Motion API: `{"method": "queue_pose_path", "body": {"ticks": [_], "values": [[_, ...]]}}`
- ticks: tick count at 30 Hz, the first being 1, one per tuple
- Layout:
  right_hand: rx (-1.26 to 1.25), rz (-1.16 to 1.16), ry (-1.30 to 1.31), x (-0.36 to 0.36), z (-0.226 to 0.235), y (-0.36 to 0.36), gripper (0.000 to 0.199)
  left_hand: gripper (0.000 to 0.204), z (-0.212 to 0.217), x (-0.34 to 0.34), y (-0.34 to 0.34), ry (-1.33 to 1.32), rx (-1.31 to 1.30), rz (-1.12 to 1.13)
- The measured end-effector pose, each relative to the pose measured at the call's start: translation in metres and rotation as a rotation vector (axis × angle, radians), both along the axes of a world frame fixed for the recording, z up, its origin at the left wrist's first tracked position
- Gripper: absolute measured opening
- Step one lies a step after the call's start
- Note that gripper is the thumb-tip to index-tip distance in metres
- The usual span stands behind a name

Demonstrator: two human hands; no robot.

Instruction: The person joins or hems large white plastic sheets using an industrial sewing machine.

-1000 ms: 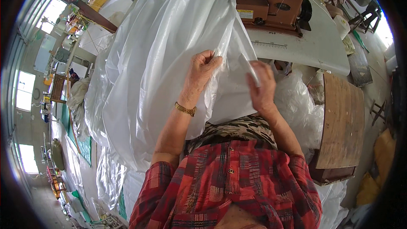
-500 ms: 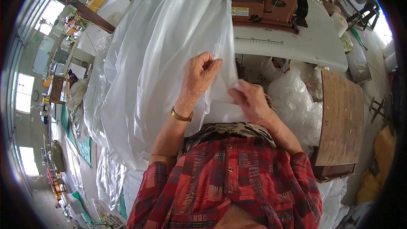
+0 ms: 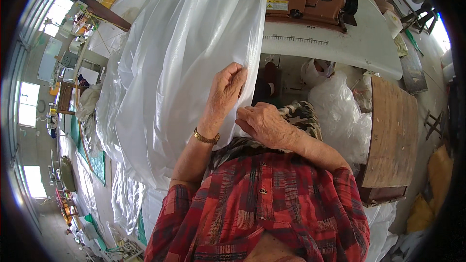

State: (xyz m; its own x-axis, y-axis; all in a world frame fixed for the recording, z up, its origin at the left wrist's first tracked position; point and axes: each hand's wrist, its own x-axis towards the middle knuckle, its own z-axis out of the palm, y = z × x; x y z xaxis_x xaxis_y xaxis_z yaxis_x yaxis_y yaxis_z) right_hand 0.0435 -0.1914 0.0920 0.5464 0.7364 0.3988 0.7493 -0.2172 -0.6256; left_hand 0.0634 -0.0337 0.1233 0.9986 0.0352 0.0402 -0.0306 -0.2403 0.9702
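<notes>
A large white translucent plastic sheet (image 3: 194, 53) hangs in folds from the sewing machine table toward my lap. My left hand (image 3: 226, 87), with a gold watch at the wrist, pinches the sheet's right edge midway between machine and lap. Just below and to the right, my right hand (image 3: 264, 125) is closed on the same edge, lower down over my thigh. The fingertips of both hands are partly hidden. The upper end of the edge runs up to the brown sewing machine (image 3: 310, 0), beside its needle area.
The pale machine table (image 3: 359, 39) carries a printed ruler scale. Beneath its front edge lie clear plastic bags (image 3: 335, 111). A wooden box (image 3: 393, 136) stands to my right. More sheeting (image 3: 128, 199) trails on the floor at left, and a stool (image 3: 420, 17) stands far right.
My right hand has moved left, closer to my left hand, drawing the sheet's edge leftward off my right thigh. That edge now lies straighter. My left hand has barely shifted.
</notes>
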Motion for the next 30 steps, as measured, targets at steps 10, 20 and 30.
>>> {"method": "queue_pose_path", "body": {"ticks": [10,20,30], "values": [[-0.053,0.039,-0.182,-0.011,-0.014,0.006,0.016,0.02,-0.018,-0.027,0.0,-0.089,0.207,0.139],[0.525,-0.461,0.356,0.019,-0.073,0.011,0.03,0.015,-0.03,-0.052,0.007,-0.16,0.321,0.271],[0.434,0.292,0.251,0.081,-0.06,0.133,0.026,0.007,0.089,-0.052,0.019,-0.603,1.075,-0.056]]}}
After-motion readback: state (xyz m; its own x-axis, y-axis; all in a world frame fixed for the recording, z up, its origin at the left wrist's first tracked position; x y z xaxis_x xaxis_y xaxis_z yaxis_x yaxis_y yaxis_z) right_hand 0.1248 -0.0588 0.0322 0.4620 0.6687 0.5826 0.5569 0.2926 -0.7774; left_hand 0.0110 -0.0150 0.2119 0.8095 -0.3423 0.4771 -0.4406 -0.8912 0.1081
